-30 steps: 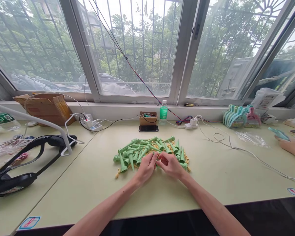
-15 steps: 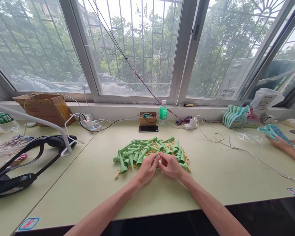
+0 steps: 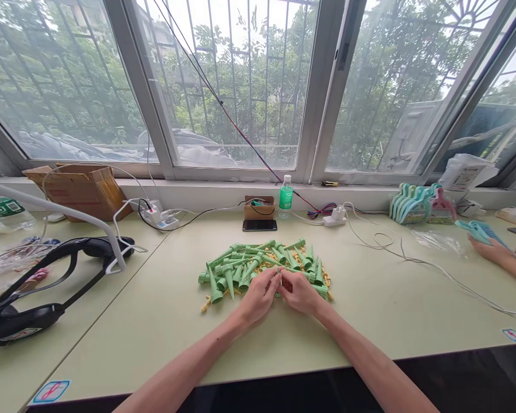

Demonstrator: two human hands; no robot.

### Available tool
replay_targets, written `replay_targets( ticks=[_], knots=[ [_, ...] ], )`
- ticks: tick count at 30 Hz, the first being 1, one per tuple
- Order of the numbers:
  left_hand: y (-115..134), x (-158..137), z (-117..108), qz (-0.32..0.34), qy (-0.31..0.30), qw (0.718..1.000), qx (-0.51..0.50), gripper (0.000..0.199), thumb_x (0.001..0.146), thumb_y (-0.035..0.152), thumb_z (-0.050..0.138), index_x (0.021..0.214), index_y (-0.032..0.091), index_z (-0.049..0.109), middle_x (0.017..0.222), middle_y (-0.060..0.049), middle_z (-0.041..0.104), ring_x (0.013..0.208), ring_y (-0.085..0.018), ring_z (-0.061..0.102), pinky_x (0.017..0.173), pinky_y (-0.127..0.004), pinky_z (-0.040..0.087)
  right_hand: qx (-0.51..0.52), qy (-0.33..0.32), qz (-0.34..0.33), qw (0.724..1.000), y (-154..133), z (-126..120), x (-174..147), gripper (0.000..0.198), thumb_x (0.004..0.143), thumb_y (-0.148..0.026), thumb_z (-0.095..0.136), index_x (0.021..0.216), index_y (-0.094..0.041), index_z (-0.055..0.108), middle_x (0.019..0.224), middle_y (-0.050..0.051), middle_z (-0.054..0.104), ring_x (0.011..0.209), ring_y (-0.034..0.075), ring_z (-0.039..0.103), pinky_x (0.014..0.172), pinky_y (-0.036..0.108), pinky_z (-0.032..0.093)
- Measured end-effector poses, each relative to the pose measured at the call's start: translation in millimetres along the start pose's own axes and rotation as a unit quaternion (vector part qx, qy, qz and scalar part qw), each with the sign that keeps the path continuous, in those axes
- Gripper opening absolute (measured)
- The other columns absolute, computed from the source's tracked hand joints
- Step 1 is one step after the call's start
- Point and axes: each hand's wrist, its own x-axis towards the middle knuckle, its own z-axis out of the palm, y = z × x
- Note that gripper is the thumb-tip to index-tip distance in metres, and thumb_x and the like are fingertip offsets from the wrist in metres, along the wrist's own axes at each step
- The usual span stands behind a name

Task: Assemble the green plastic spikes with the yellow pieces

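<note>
My left hand (image 3: 261, 293) and my right hand (image 3: 300, 291) meet at the front of a pile of green plastic spikes (image 3: 229, 274). The fingertips of both are pinched together around something small, mostly hidden by the fingers, so its kind does not show. Each green spike has a long pointed cone and a wider ribbed cap end. Small yellow pieces (image 3: 205, 305) lie among and under the spikes, showing at the left front and along the right edge of the pile.
Behind the pile are a phone (image 3: 259, 225), a small cardboard box (image 3: 258, 209) and a green bottle (image 3: 286, 197). A black headset (image 3: 69, 258) lies left. At right, a white cable (image 3: 434, 268) crosses the table, and another person's hand (image 3: 490, 250) holds a light-blue hanger (image 3: 475, 230).
My hands stay at the same spot with only slight finger movement. At the right, the other person's hand and hanger have shifted a little, and a second hand shows at the edge.
</note>
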Motion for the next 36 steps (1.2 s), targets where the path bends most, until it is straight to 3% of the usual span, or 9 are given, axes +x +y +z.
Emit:
replay_targets(
  ticks=[7, 13, 20, 27, 36],
  knots=[
    [-8.1, -1.5, 3.0, -0.034, 0.015, 0.999, 0.008, 0.039, 0.096, 0.044, 0.039, 0.118, 0.017, 0.057, 0.097, -0.008, 0.066, 0.06, -0.013, 0.054, 0.057, -0.026, 0.045, 0.005, 0.005, 0.007, 1.0, -3.3, -2.0, 0.0, 0.023, 0.091, -0.026, 0.046, 0.069, -0.021, 0.041, 0.056, -0.004, 0.046, 0.048, 0.01, 0.036, 0.05, 0.025, 0.028],
    [-9.1, -1.1, 3.2, -0.037, 0.021, 0.999, 0.01, 0.036, 0.096, 0.043, 0.039, 0.114, 0.017, 0.056, 0.101, -0.008, 0.065, 0.062, -0.013, 0.055, 0.057, -0.025, 0.045, 0.002, 0.016, 0.013, 1.0, -2.9, -2.2, 0.1, 0.025, 0.092, -0.028, 0.046, 0.069, -0.02, 0.04, 0.056, -0.005, 0.042, 0.049, 0.01, 0.034, 0.05, 0.024, 0.028],
    [-8.1, -0.3, 1.8, -0.043, 0.034, 0.998, 0.012, 0.034, 0.095, 0.044, 0.04, 0.108, 0.017, 0.056, 0.083, -0.004, 0.062, 0.06, -0.013, 0.053, 0.054, -0.025, 0.044, 0.011, 0.024, 0.019, 0.999, -3.0, -2.8, 0.4, 0.023, 0.093, -0.029, 0.045, 0.072, -0.02, 0.042, 0.057, -0.005, 0.041, 0.05, 0.011, 0.033, 0.051, 0.025, 0.028],
    [-7.0, -0.6, 2.0, -0.039, 0.046, 0.998, 0.0, 0.034, 0.094, 0.045, 0.042, 0.105, 0.018, 0.057, 0.079, -0.002, 0.06, 0.058, -0.013, 0.053, 0.053, -0.025, 0.044, 0.011, 0.031, 0.022, 0.999, -2.5, -2.5, 1.0, 0.027, 0.094, -0.033, 0.044, 0.071, -0.021, 0.04, 0.057, -0.005, 0.04, 0.05, 0.011, 0.031, 0.05, 0.025, 0.027],
    [-4.4, -0.8, 2.5, -0.024, 0.058, 0.998, 0.002, 0.029, 0.095, 0.041, 0.042, 0.103, 0.018, 0.056, 0.093, -0.006, 0.061, 0.058, -0.01, 0.052, 0.052, -0.024, 0.044, 0.018, 0.052, 0.026, 0.998, -0.3, -3.6, 1.4, 0.031, 0.095, -0.036, 0.044, 0.069, -0.021, 0.037, 0.057, -0.005, 0.037, 0.049, 0.011, 0.031, 0.049, 0.024, 0.027]
  ],
)
